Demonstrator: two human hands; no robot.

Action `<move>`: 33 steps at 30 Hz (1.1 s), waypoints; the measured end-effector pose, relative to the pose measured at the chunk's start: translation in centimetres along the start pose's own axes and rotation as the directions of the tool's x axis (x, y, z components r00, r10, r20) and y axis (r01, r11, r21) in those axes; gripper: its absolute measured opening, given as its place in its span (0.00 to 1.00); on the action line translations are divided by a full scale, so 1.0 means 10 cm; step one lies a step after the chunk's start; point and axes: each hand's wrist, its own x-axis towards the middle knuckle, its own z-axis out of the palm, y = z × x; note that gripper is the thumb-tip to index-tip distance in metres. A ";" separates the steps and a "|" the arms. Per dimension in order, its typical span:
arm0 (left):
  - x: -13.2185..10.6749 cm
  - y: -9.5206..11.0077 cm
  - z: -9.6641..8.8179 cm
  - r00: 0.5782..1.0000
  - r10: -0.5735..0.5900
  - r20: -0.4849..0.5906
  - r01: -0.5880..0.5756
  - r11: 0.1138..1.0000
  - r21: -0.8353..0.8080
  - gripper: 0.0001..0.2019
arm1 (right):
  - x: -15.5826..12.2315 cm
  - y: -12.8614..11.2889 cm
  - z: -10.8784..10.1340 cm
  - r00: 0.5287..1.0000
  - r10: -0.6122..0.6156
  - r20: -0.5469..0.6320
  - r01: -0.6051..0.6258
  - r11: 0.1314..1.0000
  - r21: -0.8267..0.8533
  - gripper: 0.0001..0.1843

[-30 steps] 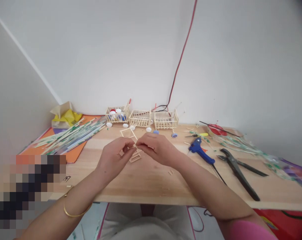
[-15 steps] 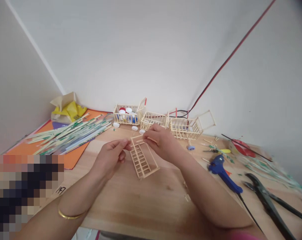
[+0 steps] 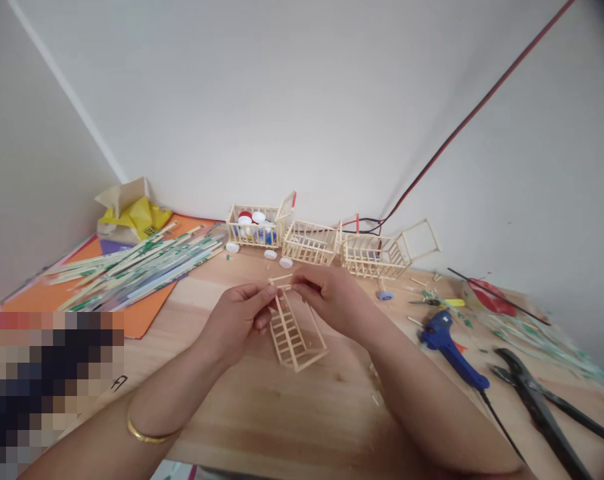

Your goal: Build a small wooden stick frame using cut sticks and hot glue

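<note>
My left hand [image 3: 235,320] pinches the upper left side of a small wooden stick frame [image 3: 296,341] between thumb and fingers. The frame is an open box with a row of thin slats like a ladder, and it tilts above the tabletop. At its upper end my right hand [image 3: 339,303] is closed, fingertips together on a short wooden stick [image 3: 285,287] lying across the top. Whether that stick touches the frame I cannot tell. Behind my hands stand stick-built carts: one [image 3: 255,233] filled with bottle caps, a middle one [image 3: 309,241] and a right one [image 3: 375,257] with a tall handle.
Wrapped wooden sticks [image 3: 147,263] are heaped on an orange sheet [image 3: 149,319] at left, below a yellow packet [image 3: 139,220]. To the right lie a blue glue gun [image 3: 452,347], large pliers [image 3: 537,400], a yellow-handled tool [image 3: 449,303] and torn wrappers [image 3: 547,340].
Both hands and the frame have shifted slightly right and down in the picture. The frame has turned to show more of its side, and my right fingertips sit closer to its top end.
</note>
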 end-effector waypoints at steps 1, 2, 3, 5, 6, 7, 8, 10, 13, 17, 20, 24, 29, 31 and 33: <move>-0.02 -0.01 0.03 1.000 -0.012 0.016 0.012 1.000 0.002 0.11 | -0.05 -0.01 -0.03 1.000 0.013 0.000 -0.013 1.000 -0.006 0.07; -0.04 -0.02 0.07 0.999 -0.024 0.031 0.024 1.000 0.003 0.11 | -0.11 -0.02 -0.06 1.000 0.028 0.000 -0.028 1.000 -0.012 0.07; -0.06 -0.03 0.11 0.998 -0.036 0.046 0.035 0.999 0.007 0.11 | -0.18 -0.04 -0.10 0.999 0.043 -0.002 -0.043 0.999 -0.015 0.07; -0.10 -0.05 0.19 0.996 -0.057 0.073 0.054 0.998 0.030 0.11 | -0.31 -0.05 -0.17 0.998 0.066 -0.010 -0.066 0.998 -0.008 0.06; -0.12 -0.06 0.22 0.994 -0.070 0.088 0.066 0.996 0.053 0.11 | -0.38 -0.06 -0.19 0.997 0.074 -0.014 -0.074 0.997 0.000 0.06; -0.12 -0.07 0.26 0.991 -0.086 0.103 0.078 0.994 0.083 0.11 | -0.43 -0.06 -0.21 0.996 0.083 -0.013 -0.083 0.997 0.009 0.06; -0.13 -0.08 0.29 0.987 -0.107 0.116 0.094 0.989 0.114 0.11 | -0.49 -0.05 -0.23 0.996 0.092 -0.011 -0.092 0.996 0.017 0.06; -0.12 -0.10 0.34 0.981 -0.147 0.128 0.126 0.978 0.165 0.13 | -0.56 -0.03 -0.23 0.994 0.111 -0.014 -0.110 0.993 0.035 0.06; -0.10 -0.15 0.37 0.979 -0.164 0.123 0.136 0.968 0.210 0.15 | -0.62 0.01 -0.19 0.992 0.125 -0.027 -0.123 0.990 0.065 0.07; -0.08 -0.20 0.37 0.984 -0.151 0.097 0.131 0.974 0.183 0.14 | -0.65 0.06 -0.07 0.978 0.196 -0.068 -0.182 0.968 0.175 0.06; -0.08 -0.21 0.36 0.980 -0.172 0.096 0.161 0.980 0.118 0.13 | -0.67 0.09 0.04 0.914 0.395 -0.093 -0.306 0.821 0.482 0.03; -0.08 -0.22 0.35 0.977 -0.193 0.091 0.186 0.980 0.076 0.12 | -0.70 0.16 0.11 0.801 0.591 0.090 -0.419 0.449 0.789 0.12; -0.08 -0.22 0.35 0.973 -0.210 0.096 0.204 0.977 0.066 0.13 | -0.71 0.21 0.13 0.792 0.514 0.329 -0.464 0.157 0.872 0.13; -0.09 -0.22 0.37 0.974 -0.207 0.091 0.201 0.977 0.071 0.13 | -0.70 0.21 0.15 0.789 0.491 0.370 -0.438 0.027 0.899 0.13; -0.09 -0.22 0.38 0.976 -0.202 0.087 0.195 0.978 0.078 0.13 | -0.70 0.19 0.16 0.780 0.499 0.377 -0.417 -0.034 0.908 0.13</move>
